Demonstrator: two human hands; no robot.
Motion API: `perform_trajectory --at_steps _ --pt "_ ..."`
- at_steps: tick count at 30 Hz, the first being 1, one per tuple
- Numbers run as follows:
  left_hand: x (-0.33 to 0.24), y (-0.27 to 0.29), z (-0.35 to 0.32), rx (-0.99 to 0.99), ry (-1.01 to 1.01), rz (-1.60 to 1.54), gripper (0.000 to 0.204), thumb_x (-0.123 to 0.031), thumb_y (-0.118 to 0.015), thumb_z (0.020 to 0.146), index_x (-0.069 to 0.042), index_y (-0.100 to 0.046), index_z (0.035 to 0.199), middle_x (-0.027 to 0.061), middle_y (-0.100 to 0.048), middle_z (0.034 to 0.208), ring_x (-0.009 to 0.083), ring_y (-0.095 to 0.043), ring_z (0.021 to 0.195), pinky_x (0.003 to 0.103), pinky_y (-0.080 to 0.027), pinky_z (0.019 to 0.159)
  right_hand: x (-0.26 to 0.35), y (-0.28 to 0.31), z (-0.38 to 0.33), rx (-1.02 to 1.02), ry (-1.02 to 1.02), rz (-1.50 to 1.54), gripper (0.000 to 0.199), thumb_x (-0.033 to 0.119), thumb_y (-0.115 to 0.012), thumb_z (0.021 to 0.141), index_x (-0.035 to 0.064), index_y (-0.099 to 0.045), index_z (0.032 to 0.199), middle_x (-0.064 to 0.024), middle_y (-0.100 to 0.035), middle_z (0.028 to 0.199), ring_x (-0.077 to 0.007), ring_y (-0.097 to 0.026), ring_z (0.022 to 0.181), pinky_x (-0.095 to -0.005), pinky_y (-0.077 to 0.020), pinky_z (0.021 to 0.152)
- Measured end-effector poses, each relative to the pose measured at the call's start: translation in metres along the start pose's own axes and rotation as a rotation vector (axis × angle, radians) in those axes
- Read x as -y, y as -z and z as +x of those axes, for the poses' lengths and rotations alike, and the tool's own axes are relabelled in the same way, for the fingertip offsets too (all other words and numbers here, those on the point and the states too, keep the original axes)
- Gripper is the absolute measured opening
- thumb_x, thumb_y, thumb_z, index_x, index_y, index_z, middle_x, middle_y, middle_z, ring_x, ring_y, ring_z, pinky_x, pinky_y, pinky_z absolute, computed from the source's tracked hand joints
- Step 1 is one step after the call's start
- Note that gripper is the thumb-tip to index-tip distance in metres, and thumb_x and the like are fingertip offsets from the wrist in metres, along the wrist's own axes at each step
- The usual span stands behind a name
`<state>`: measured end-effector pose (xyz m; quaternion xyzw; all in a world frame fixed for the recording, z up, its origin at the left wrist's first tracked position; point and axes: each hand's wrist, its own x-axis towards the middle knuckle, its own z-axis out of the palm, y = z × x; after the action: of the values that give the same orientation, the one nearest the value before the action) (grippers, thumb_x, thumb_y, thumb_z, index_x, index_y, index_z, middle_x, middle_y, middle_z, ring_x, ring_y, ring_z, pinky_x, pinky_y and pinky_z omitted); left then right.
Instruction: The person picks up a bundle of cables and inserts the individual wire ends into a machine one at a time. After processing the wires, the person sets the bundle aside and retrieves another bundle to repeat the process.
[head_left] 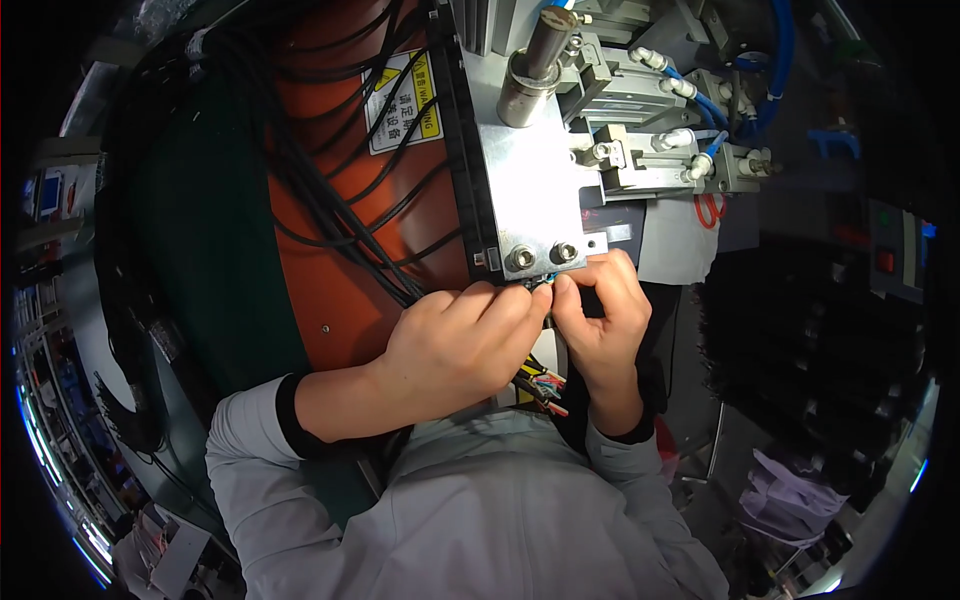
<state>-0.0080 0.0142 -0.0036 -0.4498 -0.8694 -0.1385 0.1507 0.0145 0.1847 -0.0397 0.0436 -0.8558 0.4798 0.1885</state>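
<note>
My left hand reaches in to the near edge of a bright metal plate, its fingers curled and its fingertips pressed together. Close beside it, my right hand pinches with thumb and forefinger at the same spot, under the plate's front corner. A bit of blue shows between the fingertips, too small and covered to name. Two bolts sit in the plate just above the hands. Below them, a bundle of cable ends with thin coloured wires hangs near my torso.
Many black cables run over an orange-brown panel on the left, beside a warning label. Pneumatic cylinders with blue hoses stand at the back right. Dark bristly bundles and a pale purple bag lie to the right.
</note>
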Motion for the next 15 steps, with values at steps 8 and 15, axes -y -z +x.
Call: perform_trajectory --at_steps 8,15 --pt "0.007 -0.003 0.002 -0.059 -0.014 -0.027 0.021 -0.012 -0.060 0.073 -0.005 -0.065 0.092 -0.0032 -0.048 0.073 0.0065 -0.049 0.061 0.022 -0.031 0.046 -0.017 -0.008 -0.020 0.027 -0.635 0.626 0.006 0.000 -0.059 0.080 -0.0005 -0.056 0.075 -0.0069 -0.054 0.069 -0.0135 -0.050 0.062 -0.0255 -0.0400 0.058" --pt "0.005 0.009 -0.005 0.007 0.080 -0.048 0.024 -0.011 -0.062 0.072 -0.006 -0.066 0.096 -0.0013 -0.054 0.077 0.0102 -0.052 0.059 0.024 -0.037 0.049 -0.006 -0.006 -0.009 -0.017 -0.382 0.307 0.007 0.000 -0.061 0.081 0.0001 -0.057 0.075 -0.0064 -0.055 0.071 -0.0119 -0.051 0.064 -0.0239 -0.0408 0.060"
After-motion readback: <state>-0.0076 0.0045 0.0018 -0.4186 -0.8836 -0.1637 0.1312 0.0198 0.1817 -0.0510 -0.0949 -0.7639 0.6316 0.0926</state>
